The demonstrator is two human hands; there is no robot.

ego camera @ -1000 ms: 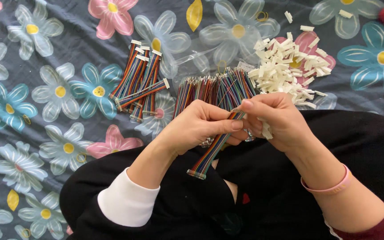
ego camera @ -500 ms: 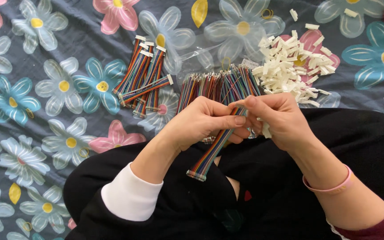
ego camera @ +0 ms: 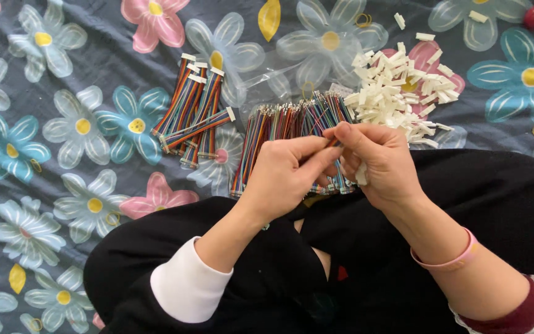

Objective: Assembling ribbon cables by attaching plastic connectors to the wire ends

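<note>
Ribbon cable (ego camera: 330,143) pinched between both hands, axis hidden.

The ribbon cable that hung below the left hand (ego camera: 285,176) is now hidden behind both hands.

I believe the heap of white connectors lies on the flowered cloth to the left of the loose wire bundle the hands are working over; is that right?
Not quite: the head view shows the white connectors to the right of the wire bundle, not the left. They do lie on the flowered cloth, and both hands work over the bundle.
</note>
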